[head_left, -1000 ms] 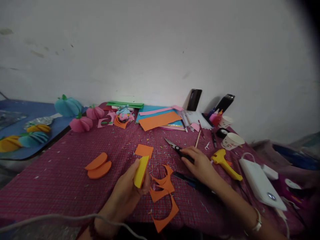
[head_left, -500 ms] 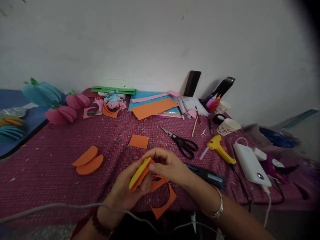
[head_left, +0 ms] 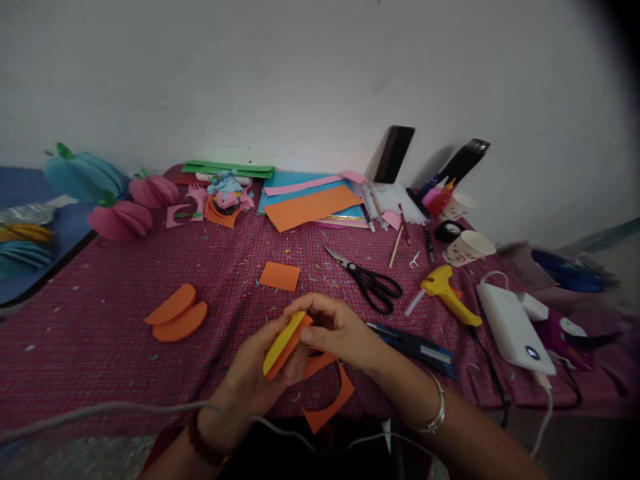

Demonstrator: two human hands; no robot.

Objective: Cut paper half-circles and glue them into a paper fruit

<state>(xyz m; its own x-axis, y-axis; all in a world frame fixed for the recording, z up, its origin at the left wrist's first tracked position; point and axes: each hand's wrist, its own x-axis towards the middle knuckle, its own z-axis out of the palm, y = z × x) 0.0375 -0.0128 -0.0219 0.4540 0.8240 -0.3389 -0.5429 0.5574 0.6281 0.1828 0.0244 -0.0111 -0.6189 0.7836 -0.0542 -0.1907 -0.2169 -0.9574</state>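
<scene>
Between both hands is a small stack of folded yellow and orange paper (head_left: 284,341), yellow face up and orange along its right edge. My left hand (head_left: 255,373) grips it from the left and below, fingers partly hidden behind it. My right hand (head_left: 340,330) pinches its upper right edge with the thumb in front. Under the right hand lie curved orange paper offcuts (head_left: 340,400). An orange paper rectangle (head_left: 280,276) lies just beyond the hands. Two folded orange paper pieces (head_left: 180,320) rest to the left.
Scissors (head_left: 370,280), a blue stapler-like tool (head_left: 420,350), a yellow glue gun (head_left: 450,297), and a white power bank (head_left: 515,327) lie right. Paper cups (head_left: 467,249) stand behind. Pink paper pumpkins (head_left: 120,220) sit back left; coloured sheets (head_left: 313,207) lie at the back. A pale cable (head_left: 125,407) crosses in front.
The camera view has shifted slightly. Both hands keep nearly the same hold on the folded paper; nothing has been put down or picked up.
</scene>
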